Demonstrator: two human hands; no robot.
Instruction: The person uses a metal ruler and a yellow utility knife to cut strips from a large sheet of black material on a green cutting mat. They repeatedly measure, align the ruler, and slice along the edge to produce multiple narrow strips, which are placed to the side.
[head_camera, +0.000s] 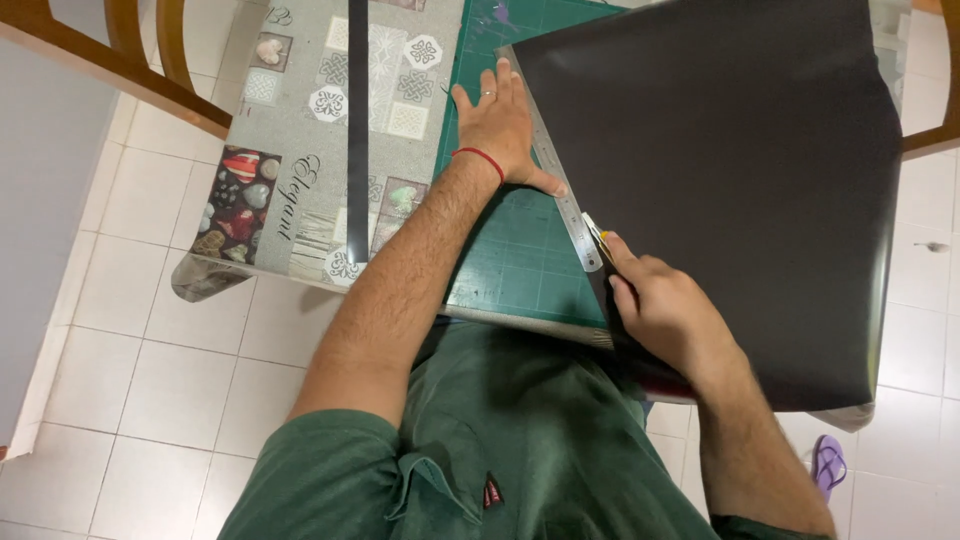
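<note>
Right hand (668, 312): fingers clenched around a small cutter (597, 233), its yellowish tip just against the lower end of the metal ruler (556, 172). Left hand (502, 125): fingers released and spread flat, palm pressed on the ruler's upper half, thumb stretched along its edge; thin ring on one finger, red thread band (478, 157) at the wrist. Ruler laid slantwise along the left edge of a large black sheet (730, 180), itself draped over the right part of a green cutting mat (515, 255) and hanging past the table's near edge. Mat spread on a patterned grey tablecloth (300, 150), beside a long narrow black strip (357, 130) lying well apart to the left. Beyond: wooden chair (110, 55) at upper left, white tiled floor (170, 380), a purple sandal (828, 465) low on the right.
</note>
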